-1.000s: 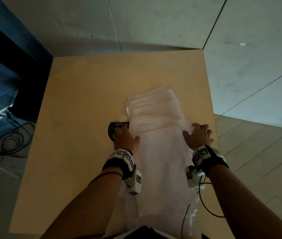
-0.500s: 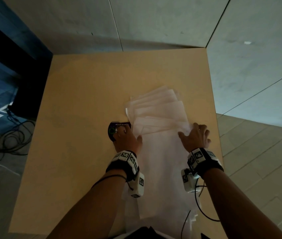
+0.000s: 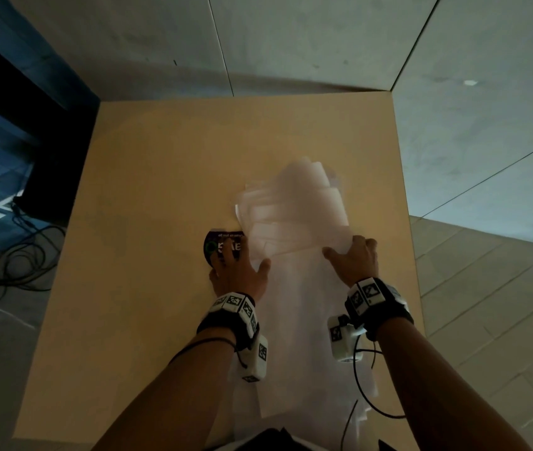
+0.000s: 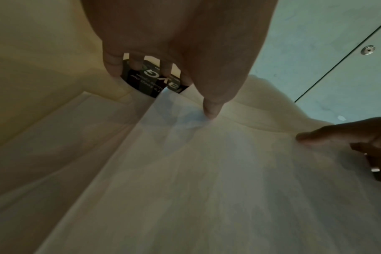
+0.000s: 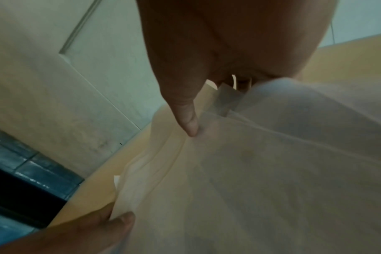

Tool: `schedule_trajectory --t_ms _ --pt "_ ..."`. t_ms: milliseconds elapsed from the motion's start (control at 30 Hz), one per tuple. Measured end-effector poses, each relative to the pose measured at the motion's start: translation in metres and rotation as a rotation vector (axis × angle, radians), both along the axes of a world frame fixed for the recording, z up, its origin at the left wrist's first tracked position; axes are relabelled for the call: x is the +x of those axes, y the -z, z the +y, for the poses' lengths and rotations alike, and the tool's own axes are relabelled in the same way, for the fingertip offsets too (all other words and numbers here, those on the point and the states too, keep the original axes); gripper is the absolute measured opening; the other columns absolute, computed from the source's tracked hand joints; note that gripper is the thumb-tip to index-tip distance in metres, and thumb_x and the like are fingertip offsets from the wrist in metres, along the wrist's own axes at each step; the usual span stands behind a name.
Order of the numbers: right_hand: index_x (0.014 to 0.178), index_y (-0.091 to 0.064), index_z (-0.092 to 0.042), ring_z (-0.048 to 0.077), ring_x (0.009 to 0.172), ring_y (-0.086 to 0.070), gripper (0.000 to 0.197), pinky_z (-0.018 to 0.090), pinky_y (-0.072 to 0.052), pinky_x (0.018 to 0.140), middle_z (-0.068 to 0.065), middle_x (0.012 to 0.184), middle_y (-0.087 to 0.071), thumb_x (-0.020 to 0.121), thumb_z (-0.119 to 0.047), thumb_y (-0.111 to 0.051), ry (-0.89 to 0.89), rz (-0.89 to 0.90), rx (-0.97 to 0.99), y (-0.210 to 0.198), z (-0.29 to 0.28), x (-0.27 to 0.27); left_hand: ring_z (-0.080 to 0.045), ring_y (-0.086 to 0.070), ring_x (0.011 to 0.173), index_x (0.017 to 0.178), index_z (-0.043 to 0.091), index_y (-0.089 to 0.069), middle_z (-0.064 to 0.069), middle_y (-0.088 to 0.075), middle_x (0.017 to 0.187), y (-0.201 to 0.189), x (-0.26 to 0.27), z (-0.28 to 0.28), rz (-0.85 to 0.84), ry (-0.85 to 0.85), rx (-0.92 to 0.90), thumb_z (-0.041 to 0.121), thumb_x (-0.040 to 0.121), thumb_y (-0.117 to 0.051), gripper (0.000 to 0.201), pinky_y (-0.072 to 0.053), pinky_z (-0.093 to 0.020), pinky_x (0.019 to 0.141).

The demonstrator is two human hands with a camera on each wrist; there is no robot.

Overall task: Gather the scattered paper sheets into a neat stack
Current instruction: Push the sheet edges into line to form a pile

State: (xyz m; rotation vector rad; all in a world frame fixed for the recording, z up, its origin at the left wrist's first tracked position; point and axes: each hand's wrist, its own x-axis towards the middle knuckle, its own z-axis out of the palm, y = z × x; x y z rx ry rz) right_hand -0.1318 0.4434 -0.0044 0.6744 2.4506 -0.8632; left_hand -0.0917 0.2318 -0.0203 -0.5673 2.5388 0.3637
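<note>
Several white paper sheets (image 3: 294, 216) lie fanned in a long overlapping run down the right half of the tan table (image 3: 161, 190). My left hand (image 3: 242, 260) holds the run's left edge, thumb (image 4: 210, 111) on top and fingers down on a black round sticker (image 4: 150, 80). On the right edge sits my right hand (image 3: 348, 249), its thumb (image 5: 189, 123) pressing the top sheet. Its fingers are hidden behind raised paper (image 5: 294, 120). The far sheets look blurred. The near end of the run reaches the table's front edge.
The table's right edge (image 3: 405, 222) is close beside my right hand, with floor tiles beyond it. Bare tabletop stretches to the left and far side. Cables (image 3: 8, 262) lie on the floor at left. A wrist cable (image 3: 366, 385) loops over the near sheets.
Both hands have closed in on the sheets, the right hand sliding left. The far fanned sheets have bunched together and now show motion blur.
</note>
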Motion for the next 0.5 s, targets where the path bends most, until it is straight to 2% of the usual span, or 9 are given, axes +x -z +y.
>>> schedule_trajectory --t_ms 100,200,300,367,500 --pt "0.135 -0.040 -0.006 0.036 0.120 -0.048 0.073 0.045 -0.043 0.098 0.015 0.130 -0.046 0.077 -0.038 -0.071 0.039 -0.006 -0.092 0.002 0.000 -0.004 -0.039 0.000 0.146 0.153 0.034 -0.007 -0.003 0.002 0.161 0.001 0.000 0.001 0.002 -0.001 -0.011 0.066 0.090 -0.036 0.076 -0.024 -0.054 0.113" --pt "0.130 -0.048 -0.007 0.035 0.118 -0.050 0.066 0.043 -0.044 0.096 0.016 0.128 -0.055 0.077 -0.041 -0.068 0.004 -0.042 -0.093 0.003 0.001 -0.007 -0.039 -0.001 0.146 0.153 0.034 -0.008 -0.003 0.001 0.161 0.001 0.001 0.002 0.009 -0.002 -0.018 0.065 0.090 -0.036 0.075 -0.024 -0.054 0.112" --pt "0.128 -0.051 -0.009 0.035 0.120 -0.040 0.059 0.044 -0.037 0.098 0.016 0.128 -0.046 0.081 -0.041 -0.064 -0.028 -0.070 -0.020 0.003 -0.004 -0.006 -0.040 -0.002 0.145 0.153 0.034 -0.008 -0.004 0.000 0.161 0.002 0.001 0.002 0.015 0.003 -0.021 0.065 0.091 -0.036 0.075 -0.025 -0.054 0.111" --pt "0.129 -0.049 -0.010 0.036 0.120 -0.036 0.059 0.047 -0.038 0.100 0.013 0.130 -0.037 0.080 -0.037 -0.066 0.010 -0.038 0.005 0.003 -0.009 -0.004 -0.041 -0.002 0.146 0.153 0.034 -0.007 -0.004 0.000 0.161 0.003 0.001 0.002 0.015 0.001 -0.018 0.064 0.091 -0.035 0.074 -0.025 -0.054 0.112" --pt "0.134 -0.039 -0.008 0.037 0.121 -0.037 0.067 0.049 -0.039 0.099 0.014 0.132 -0.036 0.078 -0.035 -0.067 0.048 -0.027 0.015 0.003 -0.014 -0.002 -0.040 -0.001 0.146 0.153 0.034 -0.007 -0.003 0.000 0.161 0.003 0.001 0.001 0.014 0.000 -0.007 0.064 0.091 -0.036 0.075 -0.024 -0.055 0.112"
